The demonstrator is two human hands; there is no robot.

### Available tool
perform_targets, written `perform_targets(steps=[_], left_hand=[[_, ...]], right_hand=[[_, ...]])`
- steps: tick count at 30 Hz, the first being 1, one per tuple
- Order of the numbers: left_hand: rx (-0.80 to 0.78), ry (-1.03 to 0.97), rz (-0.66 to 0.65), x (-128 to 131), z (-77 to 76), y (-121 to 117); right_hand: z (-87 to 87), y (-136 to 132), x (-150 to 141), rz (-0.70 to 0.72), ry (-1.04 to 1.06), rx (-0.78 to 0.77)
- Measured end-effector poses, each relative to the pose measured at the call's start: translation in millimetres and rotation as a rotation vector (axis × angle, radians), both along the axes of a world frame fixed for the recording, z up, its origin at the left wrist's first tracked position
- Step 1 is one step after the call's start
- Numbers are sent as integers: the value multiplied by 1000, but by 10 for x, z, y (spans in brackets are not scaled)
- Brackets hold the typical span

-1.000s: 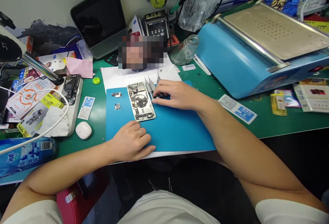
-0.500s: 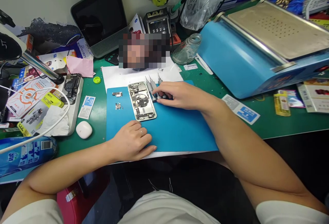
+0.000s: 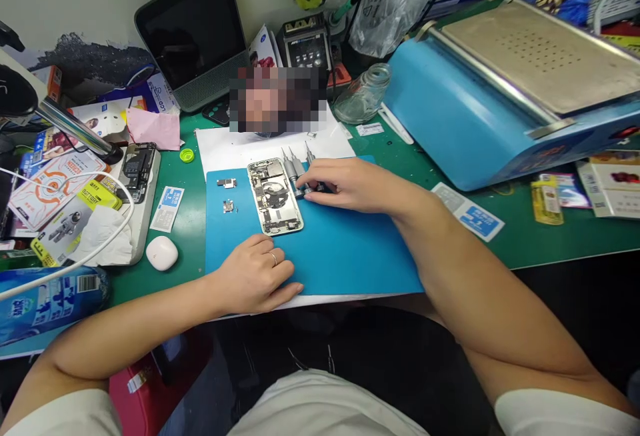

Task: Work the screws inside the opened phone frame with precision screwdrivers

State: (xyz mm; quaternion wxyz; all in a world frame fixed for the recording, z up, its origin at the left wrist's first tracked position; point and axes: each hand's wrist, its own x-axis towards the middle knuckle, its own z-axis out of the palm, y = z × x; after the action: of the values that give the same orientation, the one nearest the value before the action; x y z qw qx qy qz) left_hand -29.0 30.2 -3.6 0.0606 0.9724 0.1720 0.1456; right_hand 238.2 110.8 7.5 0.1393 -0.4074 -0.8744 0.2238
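An opened phone [image 3: 276, 201] lies on the blue mat [image 3: 345, 256], its inner parts exposed. Against its right edge rest screwdrivers [image 3: 291, 168], tips pointing away from me; three tips show. My right hand [image 3: 333, 184] reaches over their near ends, thumb and fingertips closed on a screwdriver; the fingers partly hide the handles. Just below the phone, my left hand [image 3: 257, 273] rests on the mat in a loose fist, with nothing seen in it. Left of the phone sit a small metal part [image 3: 227, 183] and another small part [image 3: 229, 206].
A large blue machine with a metal plate [image 3: 480, 123] fills the right side. Behind the mat are white paper [image 3: 215, 146], a glass jar [image 3: 363, 93] and a dark-screened device [image 3: 193, 29]. Boxes, a white cable and a white earbud case [image 3: 162, 253] stand left.
The view has shifted very slightly. Both hands and the phone stay in place, with only a slight movement of my right fingers on the screwdrivers.
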Motion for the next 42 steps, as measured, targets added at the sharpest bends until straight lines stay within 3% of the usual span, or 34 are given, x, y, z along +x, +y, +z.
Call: perform_targets(steps=[27,42], left_hand=[[-4,-6,-2,1,10,6],[-10,-8,-2,5,10,6]], right_hand=[[-38,-5,-10,-27,-44,8],[-4,-17,-44,-59,184,120]])
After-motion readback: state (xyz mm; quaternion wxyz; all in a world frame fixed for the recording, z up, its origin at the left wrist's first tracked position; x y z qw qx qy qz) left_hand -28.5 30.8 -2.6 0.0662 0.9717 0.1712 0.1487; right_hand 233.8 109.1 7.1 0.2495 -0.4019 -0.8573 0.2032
